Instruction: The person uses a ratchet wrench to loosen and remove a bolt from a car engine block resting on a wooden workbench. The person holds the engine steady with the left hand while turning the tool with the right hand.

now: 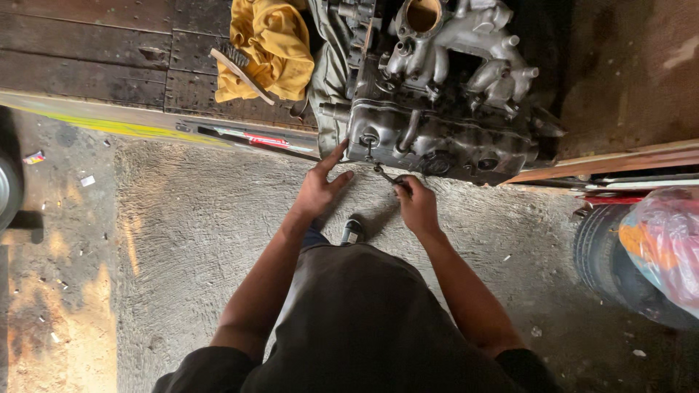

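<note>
A grey metal engine [444, 109] with its intake manifold on top sits at the edge of a dark wooden platform [109, 58]. My left hand [320, 188] is spread open, its index finger touching the engine's lower left corner. My right hand [415, 204] grips a thin metal wrench [384, 175]. The wrench's far end reaches a fitting on the engine's front face.
A yellow cloth [273, 47] and a wooden-handled brush [240, 73] lie on the platform left of the engine. A tyre [619, 262] with a pink plastic bag [666, 240] on it stands at right. My shoe [352, 231] rests on rough concrete floor [182, 240].
</note>
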